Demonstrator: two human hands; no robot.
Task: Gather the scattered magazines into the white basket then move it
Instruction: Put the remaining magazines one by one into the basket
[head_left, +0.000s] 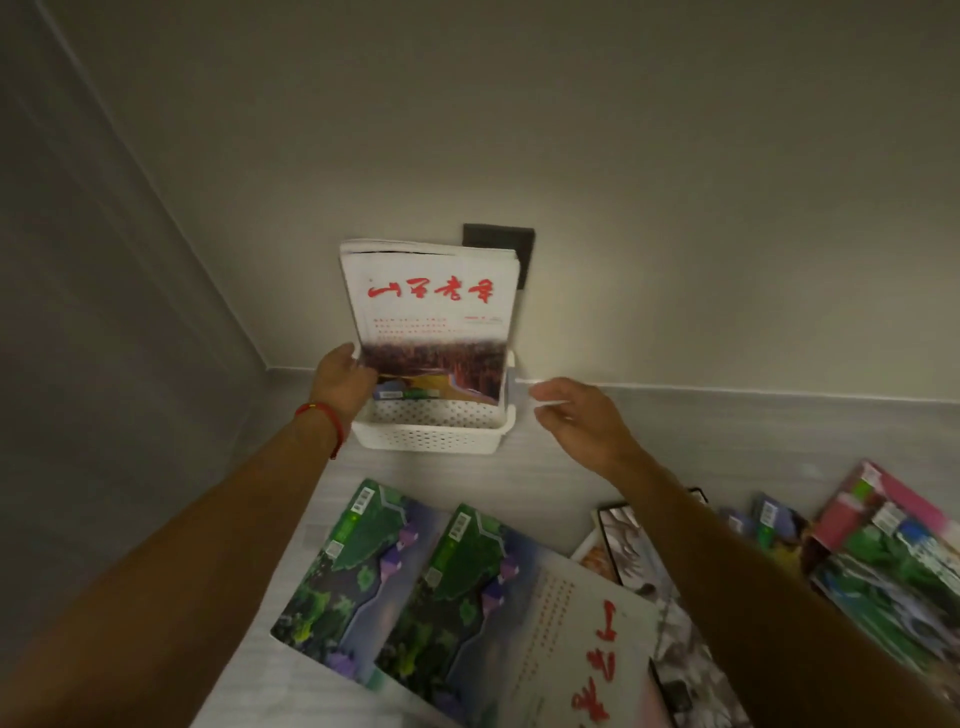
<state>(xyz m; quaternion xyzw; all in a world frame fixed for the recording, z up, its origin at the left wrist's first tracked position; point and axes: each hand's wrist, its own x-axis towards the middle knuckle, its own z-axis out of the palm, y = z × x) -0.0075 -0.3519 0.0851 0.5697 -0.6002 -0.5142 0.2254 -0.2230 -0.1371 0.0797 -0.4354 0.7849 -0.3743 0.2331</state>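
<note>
One white basket (434, 434) at 12 o'clock, against the wall, holds a stack of upright magazines (434, 312). Left hand (343, 382) grips the stack; right hand (576, 415) released. Several magazines (415, 587), count unclear, lie on the floor at 6 o'clock.

You've got a white perforated plastic basket (434, 434), matt finish w/ a grid of small holes thru its walls. Standing in it: a stack of white-covered paper magazines w/ red lettering (434, 312), covers smooth, slight sheen. The green-and-purple printed paper magazines (363, 582) lying on the pale grey floor (701, 431) look glossier, approx. coated stock. Floor surface reads smooth w/ faint streaky grain; can't tell if tile or laminate. Off-white wall (675, 208) is matt, painted-looking. Thin red cord bracelet (324, 421) looks like woven thread.
</note>
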